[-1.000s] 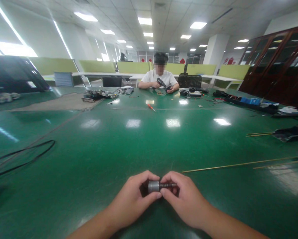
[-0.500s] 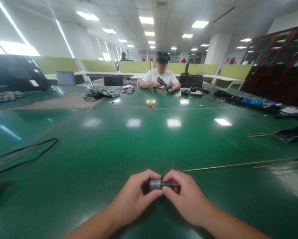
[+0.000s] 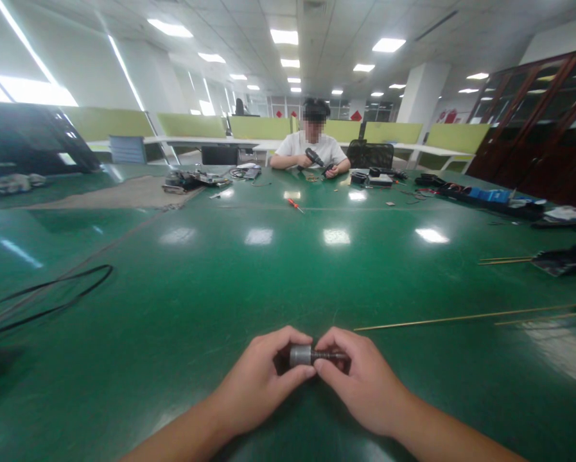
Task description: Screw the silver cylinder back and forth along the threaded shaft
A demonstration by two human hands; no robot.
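Observation:
Close to me, over the near part of the green table, both hands hold a small grey metal cylinder (image 3: 300, 355) with a thin, dark, ridged shaft (image 3: 327, 355) sticking out to the right. My left hand (image 3: 263, 375) is closed round the cylinder, thumb below and forefinger above. Fingers of my right hand (image 3: 359, 378) close round the shaft, thumb near the point where it meets the cylinder. The fingertips of the two hands almost touch. Palms and the other fingers are mostly hidden, as is the shaft's far end.
Thin brass-coloured rods (image 3: 432, 319) lie to the right, near a dark tray-like piece (image 3: 564, 260). A black cable loop (image 3: 76, 298) is at left. Farther off lies a red screwdriver (image 3: 294, 205). Across the table (image 3: 220, 276), a person (image 3: 311, 151) holds a power drill (image 3: 313, 156) among parts.

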